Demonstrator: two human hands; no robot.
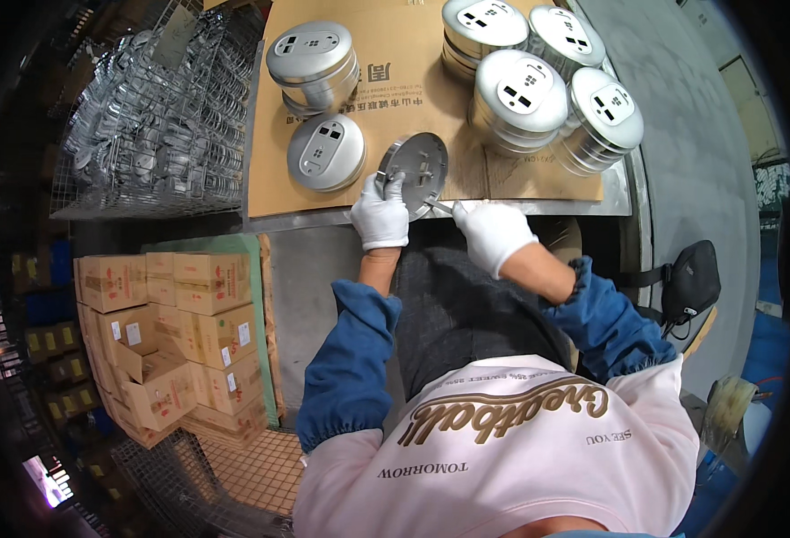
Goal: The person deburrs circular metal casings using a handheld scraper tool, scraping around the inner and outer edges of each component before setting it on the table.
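My left hand [380, 215], in a white glove, grips the rim of a round silver metal cover [429, 160], thumb across its edge. The cover is tilted up at the table's near edge, with its hollow inner side showing. My right hand [492, 235], also gloved, is closed round a thin metal tool [438, 205]; its tip meets the cover's lower rim. I cannot make out the tool's exact kind. Just left of the cover, a similar round cover [326, 152] lies face up with its slotted panel showing.
Stacks of silver covers stand at the table's back left [312, 54] and right [519, 94]. Flattened cardboard [413, 54] covers the tabletop. Left of the table are a wire basket [144, 125] of metal parts and piled cartons [215, 282]. A black bag [691, 282] hangs at right.
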